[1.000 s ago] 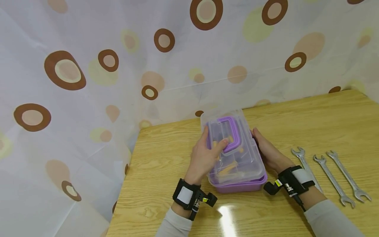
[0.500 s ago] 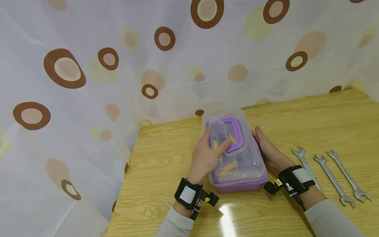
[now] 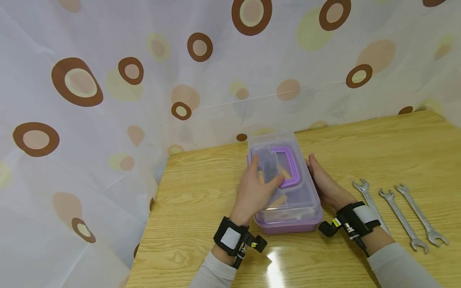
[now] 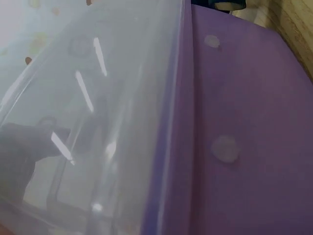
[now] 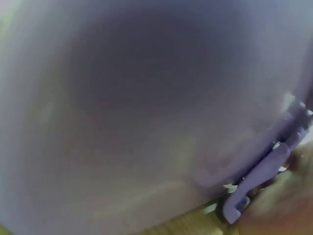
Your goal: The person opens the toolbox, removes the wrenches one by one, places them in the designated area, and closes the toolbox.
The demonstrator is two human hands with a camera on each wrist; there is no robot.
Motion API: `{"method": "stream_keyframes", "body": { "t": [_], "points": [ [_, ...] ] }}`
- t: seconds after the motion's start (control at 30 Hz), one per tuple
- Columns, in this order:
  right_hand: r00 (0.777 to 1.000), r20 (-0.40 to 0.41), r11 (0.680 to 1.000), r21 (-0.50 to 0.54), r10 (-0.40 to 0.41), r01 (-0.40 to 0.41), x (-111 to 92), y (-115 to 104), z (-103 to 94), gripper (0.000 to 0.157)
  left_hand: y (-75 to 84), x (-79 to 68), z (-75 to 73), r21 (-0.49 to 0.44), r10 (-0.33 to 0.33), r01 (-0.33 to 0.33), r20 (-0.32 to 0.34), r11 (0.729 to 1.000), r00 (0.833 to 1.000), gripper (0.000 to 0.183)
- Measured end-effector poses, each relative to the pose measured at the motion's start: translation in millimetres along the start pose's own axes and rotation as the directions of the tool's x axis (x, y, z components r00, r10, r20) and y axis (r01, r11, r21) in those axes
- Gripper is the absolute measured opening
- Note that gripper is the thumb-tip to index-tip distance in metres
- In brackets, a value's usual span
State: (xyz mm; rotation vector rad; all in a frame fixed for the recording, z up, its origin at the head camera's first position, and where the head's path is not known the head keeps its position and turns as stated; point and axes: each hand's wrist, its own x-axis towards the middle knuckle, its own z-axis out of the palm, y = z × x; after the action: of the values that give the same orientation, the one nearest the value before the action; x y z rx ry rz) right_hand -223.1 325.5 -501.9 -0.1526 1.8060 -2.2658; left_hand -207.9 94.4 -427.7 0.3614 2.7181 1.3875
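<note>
A purple storage box (image 3: 288, 229) with a clear lid (image 3: 299, 194) sits on the table. A purple handle (image 3: 296, 170) is set in the lid, and light-coloured pieces (image 3: 279, 201) show through it. My left hand (image 3: 253, 192) rests on the lid's left part, its thumb and index finger spread straight; the other fingers are mostly hidden. My right hand (image 3: 329, 186) lies along the box's right side, thumb up, fingers largely out of sight. In the right wrist view a finger (image 5: 286, 200) is right at a purple latch (image 5: 259, 178). The lid edge lies along the rim in the left wrist view.
Three metal wrenches lie to the right: one wrench (image 3: 371, 202) partly behind the right forearm, a middle wrench (image 3: 401, 216) and an outer wrench (image 3: 421, 212). A patterned sheet (image 3: 216, 60) hangs behind and left of the wooden table (image 3: 194, 196).
The lid has come down and shifted slightly right, now lying level on the box where its front was raised. My left hand moved a little right with it; my right hand stayed put.
</note>
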Motion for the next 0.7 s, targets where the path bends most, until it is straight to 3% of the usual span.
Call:
{"method": "stream_keyframes", "body": {
  "t": [0.17,0.33,0.47,0.7],
  "points": [
    [1.0,-0.009,0.999,-0.039,0.028,-0.028,-1.3,-4.0,-4.6,0.082,-0.2,1.2,2.4,-0.095,0.0,0.003,0.027,0.995,1.0,0.101],
    [0.999,0.01,0.98,-0.196,0.045,-0.042,-0.6,-11.8,-6.7,0.092,-1.2,0.4,1.5,-0.144,-0.02,0.027,0.048,0.989,0.999,0.101],
    [0.999,0.0,0.937,-0.346,0.047,-0.045,-1.9,-22.5,-10.7,0.095,-0.7,0.2,-0.2,-0.149,-0.02,0.027,0.053,0.988,0.998,0.101],
    [0.994,-0.064,0.828,-0.55,0.086,-0.107,-11.1,-31.2,-27.9,0.1,-3.6,1.9,-0.5,-0.125,0.016,-0.007,0.07,0.992,0.997,0.1]
  ]
}}
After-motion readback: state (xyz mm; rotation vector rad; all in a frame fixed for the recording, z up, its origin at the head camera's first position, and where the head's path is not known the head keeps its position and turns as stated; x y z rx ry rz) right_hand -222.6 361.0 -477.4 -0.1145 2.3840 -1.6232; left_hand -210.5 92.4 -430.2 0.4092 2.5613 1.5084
